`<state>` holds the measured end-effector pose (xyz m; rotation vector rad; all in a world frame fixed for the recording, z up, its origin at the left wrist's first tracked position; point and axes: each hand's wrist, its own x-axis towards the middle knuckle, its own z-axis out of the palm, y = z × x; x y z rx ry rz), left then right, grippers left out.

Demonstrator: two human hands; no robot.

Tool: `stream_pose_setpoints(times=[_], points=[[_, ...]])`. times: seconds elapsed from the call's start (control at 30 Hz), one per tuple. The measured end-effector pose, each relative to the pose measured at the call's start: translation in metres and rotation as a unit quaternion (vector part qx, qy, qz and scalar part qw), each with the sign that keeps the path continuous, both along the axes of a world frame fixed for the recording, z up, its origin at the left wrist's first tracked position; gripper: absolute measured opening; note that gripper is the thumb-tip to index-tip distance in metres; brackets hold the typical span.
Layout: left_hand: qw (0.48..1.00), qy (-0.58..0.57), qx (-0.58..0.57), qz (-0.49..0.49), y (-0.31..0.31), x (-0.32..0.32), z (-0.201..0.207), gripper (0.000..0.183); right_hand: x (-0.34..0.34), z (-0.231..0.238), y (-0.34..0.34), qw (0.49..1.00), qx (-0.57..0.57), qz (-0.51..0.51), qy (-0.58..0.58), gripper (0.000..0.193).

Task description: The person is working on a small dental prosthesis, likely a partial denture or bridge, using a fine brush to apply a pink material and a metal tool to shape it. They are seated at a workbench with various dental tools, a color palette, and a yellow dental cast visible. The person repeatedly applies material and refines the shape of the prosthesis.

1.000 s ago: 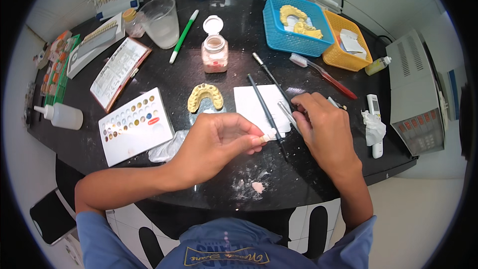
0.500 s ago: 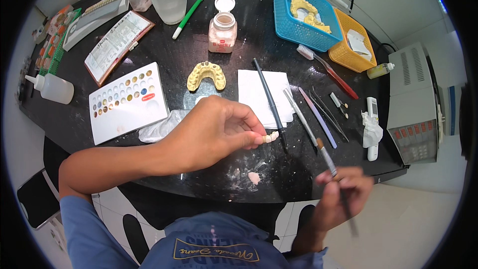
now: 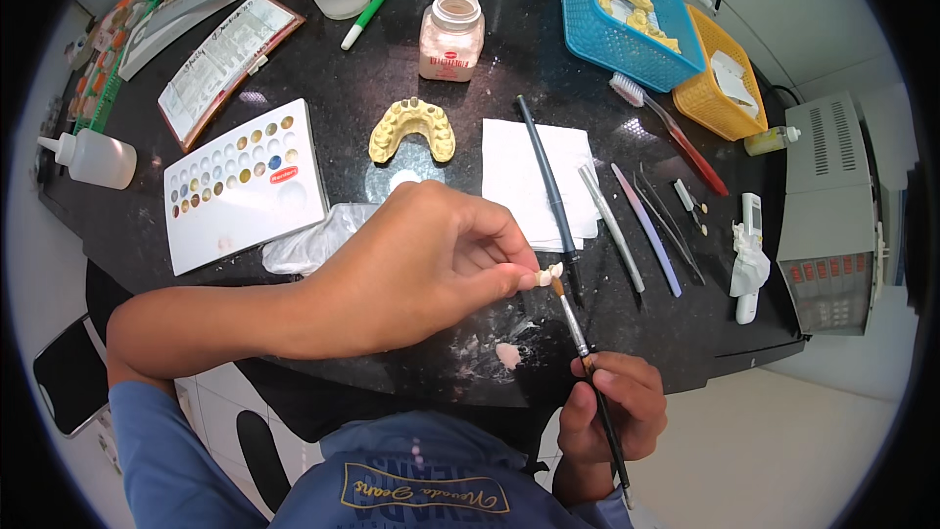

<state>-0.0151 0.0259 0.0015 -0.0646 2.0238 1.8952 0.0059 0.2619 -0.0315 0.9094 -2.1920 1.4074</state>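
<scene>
My left hand (image 3: 421, 275) pinches a small white dental bridge (image 3: 549, 276) between thumb and fingertips, above the black table's front part. A slim brush (image 3: 578, 333) with a dark handle and brown bristles is held in my right hand (image 3: 622, 407). Its bristle tip meets or nearly meets the teeth; contact is too small to tell. Beyond my left hand stands a yellow plaster dental model (image 3: 413, 128), curved like an arch. A smear of pink powder (image 3: 508, 355) lies on the tabletop below the bridge.
A white palette (image 3: 245, 186) with coloured wells lies left. An open powder jar (image 3: 452, 40) stands at the back. White paper (image 3: 509, 177) bears a dark pen-like tool (image 3: 544, 172); several slim tools lie right of it. Blue (image 3: 627, 30) and yellow (image 3: 720, 89) baskets stand back right.
My right hand has moved left, bringing the brush tip up to the dental bridge. My left hand, still holding the bridge, sits slightly farther right. The whole view has shifted a little.
</scene>
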Motion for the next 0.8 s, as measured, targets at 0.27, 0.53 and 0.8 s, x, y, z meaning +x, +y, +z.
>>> stream_pose_setpoints(times=[0.27, 0.53, 0.8], points=[[1.0, -0.018, -0.008, -0.006, 0.0, -0.001, 0.003, 0.011, -0.001, 0.001, -0.004, 1.0, 0.015, -0.002, -0.01, 0.024], [1.0, -0.022, 0.012, -0.009, -0.002, -0.003, 0.002, 0.012, 0.001, 0.002, 0.004, 0.997, 0.063, 0.037, 0.011, 0.022], [1.0, -0.015, -0.006, -0.009, -0.002, -0.001, 0.001, 0.012, -0.001, 0.003, 0.003, 0.997, 0.063, 0.039, 0.008, 0.024]])
